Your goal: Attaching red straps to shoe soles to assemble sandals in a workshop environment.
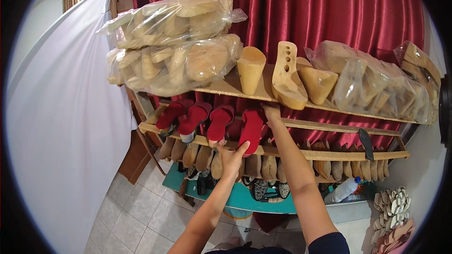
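A red sandal (252, 130) rests on the wooden rack rail, its toe end away from me. My left hand (230, 159) is at its heel end, with the thumb pressed on the edge. The forefinger of that hand reaches to the heel of the neighbouring red sandal (220, 124). Beside the far end of the first sandal, my right hand (271, 112) curls in below the upper shelf, its fingers partly hidden. Two more red sandals, a middle one (194, 118) and a leftmost one (173, 114) with a shiny heel, stand to the left.
Above, a shelf (221, 87) carries bagged wooden shoe forms (174, 61) and loose wooden wedges (251, 66). Several shoe lasts (268, 167) hang along the lower rail. Below is a teal bench (235, 201) with dark sandals and a bottle (343, 189). Pale sandals (391, 209) are stacked at right.
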`<state>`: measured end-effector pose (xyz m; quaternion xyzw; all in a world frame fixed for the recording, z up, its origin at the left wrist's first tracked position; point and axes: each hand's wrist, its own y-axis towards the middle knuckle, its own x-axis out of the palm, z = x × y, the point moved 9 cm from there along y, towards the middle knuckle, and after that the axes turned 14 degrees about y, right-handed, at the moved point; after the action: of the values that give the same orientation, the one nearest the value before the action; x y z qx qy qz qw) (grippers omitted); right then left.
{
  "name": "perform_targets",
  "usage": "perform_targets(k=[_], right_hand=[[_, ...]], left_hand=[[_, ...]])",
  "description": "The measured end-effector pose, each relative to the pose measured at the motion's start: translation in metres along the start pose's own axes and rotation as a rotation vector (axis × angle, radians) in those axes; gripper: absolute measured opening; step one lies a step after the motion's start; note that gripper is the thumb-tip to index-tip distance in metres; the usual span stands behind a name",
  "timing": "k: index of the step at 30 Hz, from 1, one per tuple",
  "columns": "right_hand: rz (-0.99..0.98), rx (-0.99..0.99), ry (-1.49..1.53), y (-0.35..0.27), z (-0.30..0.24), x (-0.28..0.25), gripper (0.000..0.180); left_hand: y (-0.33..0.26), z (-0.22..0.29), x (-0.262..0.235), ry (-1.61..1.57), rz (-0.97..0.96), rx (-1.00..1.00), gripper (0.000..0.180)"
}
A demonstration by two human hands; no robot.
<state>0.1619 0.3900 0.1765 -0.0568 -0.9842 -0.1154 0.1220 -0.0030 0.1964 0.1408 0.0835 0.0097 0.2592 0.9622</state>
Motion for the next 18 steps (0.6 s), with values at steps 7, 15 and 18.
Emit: perform_targets(k=[7,15,18], right_hand=[[-0.004,-0.081,-0.077,0.027,0.044,0.024,0.047],[0.07,-0.019,-0.094,0.058,0.099,0.002,0.055],[0.103,-0.136,-0.243,0.05,0.085,0.011,0.053]], left_hand=[[0.012,-0.024,-0.004,0.213,0.201,0.019,0.067],[0.002,-0.023,0.009,0.28,0.167,-0.09,0.054],[0.002,-0.023,0.008,0.317,0.159,-0.078,0.05]])
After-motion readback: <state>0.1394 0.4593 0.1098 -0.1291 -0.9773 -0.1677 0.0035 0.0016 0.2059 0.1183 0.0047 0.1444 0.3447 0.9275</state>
